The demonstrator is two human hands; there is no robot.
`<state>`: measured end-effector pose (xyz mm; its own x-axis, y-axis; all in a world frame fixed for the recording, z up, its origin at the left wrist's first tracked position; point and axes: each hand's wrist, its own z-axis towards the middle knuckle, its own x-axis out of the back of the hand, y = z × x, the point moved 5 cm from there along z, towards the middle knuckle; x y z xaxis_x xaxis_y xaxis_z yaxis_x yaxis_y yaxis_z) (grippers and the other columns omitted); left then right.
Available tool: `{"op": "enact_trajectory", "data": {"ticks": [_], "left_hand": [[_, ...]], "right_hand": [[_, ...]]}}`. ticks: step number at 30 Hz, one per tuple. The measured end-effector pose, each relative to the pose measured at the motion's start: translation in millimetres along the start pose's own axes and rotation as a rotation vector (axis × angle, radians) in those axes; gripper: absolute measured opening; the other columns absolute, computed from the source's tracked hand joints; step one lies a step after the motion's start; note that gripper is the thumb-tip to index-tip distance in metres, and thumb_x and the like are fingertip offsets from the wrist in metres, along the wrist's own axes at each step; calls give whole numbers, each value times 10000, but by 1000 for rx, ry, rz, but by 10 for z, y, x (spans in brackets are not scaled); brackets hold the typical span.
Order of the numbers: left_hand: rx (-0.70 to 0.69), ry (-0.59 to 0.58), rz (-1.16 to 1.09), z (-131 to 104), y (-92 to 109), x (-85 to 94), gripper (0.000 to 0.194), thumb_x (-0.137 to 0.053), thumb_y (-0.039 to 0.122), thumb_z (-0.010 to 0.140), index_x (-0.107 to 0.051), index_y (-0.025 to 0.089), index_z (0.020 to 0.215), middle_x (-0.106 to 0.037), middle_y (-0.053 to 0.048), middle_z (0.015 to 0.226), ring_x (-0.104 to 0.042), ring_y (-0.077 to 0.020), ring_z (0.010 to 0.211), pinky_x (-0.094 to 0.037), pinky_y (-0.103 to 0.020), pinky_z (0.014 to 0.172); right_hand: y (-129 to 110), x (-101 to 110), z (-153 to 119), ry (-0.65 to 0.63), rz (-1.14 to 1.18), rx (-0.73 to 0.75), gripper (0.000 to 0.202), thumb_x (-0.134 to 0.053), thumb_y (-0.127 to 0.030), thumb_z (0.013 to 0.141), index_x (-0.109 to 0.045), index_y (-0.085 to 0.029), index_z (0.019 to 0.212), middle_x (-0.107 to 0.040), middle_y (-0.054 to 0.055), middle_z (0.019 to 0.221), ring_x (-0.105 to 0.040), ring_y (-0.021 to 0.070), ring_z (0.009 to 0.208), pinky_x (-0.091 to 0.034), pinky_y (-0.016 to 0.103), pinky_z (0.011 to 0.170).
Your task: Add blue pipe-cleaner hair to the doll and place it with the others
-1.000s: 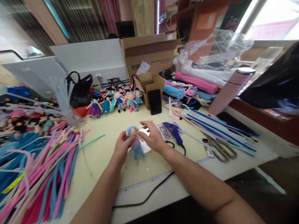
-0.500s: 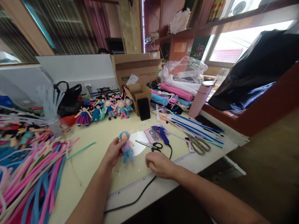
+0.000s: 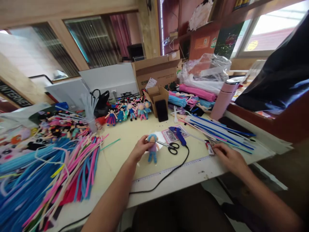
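Note:
My left hand (image 3: 140,149) pinches a small doll (image 3: 152,149) with a blue cap, purple top and blue legs, upright above the table. Away to the right, my right hand (image 3: 228,156) has its fingers closed beside a small red-and-white packet (image 3: 209,147); what they grip is hidden. Between the hands lie black-handled scissors (image 3: 173,148), partly over a white round sheet, and a blue glue gun (image 3: 178,135) on a pink printed card (image 3: 167,136). Its black cord crosses a clear ruler (image 3: 169,170) near the front edge.
Loose pipe cleaners (image 3: 79,164) cover the left side. Finished dolls (image 3: 130,111) stand at the back by a small open box (image 3: 156,96) and a phone (image 3: 161,110). At the right are long coloured sticks (image 3: 217,129) and a pink bottle (image 3: 224,100).
The view has turned left. My right hand has moved from near the black scissors to the packet, over where the tan-handled scissors lay. My left hand still holds the doll.

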<state>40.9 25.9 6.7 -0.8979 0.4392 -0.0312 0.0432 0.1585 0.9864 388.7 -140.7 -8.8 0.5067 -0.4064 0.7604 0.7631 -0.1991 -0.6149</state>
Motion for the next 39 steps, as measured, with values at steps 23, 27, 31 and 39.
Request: {"op": "enact_trajectory", "data": {"ticks": [23,27,31,39], "left_hand": [[106,109,-116,-342,-311,-43,596,-768,352,649,-559,151,1170,-698,-74,871,-641,-171,720,-519,-268,637],[87,126,-110,-362,-285,-46,572,-790,325,620,-590,143,1124,-700,-65,844,-643,-175,703,-516,-262,623],[87,122,-99,-359,-284,-49,556,-792,329,614,-602,149,1105,-706,-61,855,-652,-189,734,-516,-278,667],[4,81,-68,-350,-311,-76,552,-775,367,626,-593,121,1086,-691,-92,903,-628,-192,743,-484,-295,687]], "right_hand": [[535,406,280,192,-600,25,272,-463,-130,850,-676,-173,1014,-646,104,1028,-536,248,937,-375,344,839],[494,399,333,178,-635,30,245,-485,-201,874,-670,-185,1034,-641,92,1033,-523,245,937,-372,334,830],[388,328,381,173,-644,51,314,-523,-278,872,-610,-190,1161,-625,92,1069,-508,250,954,-372,334,837],[378,286,734,209,-627,37,341,-435,-296,905,-599,-180,1181,-597,138,1139,-506,289,981,-403,385,791]]}}
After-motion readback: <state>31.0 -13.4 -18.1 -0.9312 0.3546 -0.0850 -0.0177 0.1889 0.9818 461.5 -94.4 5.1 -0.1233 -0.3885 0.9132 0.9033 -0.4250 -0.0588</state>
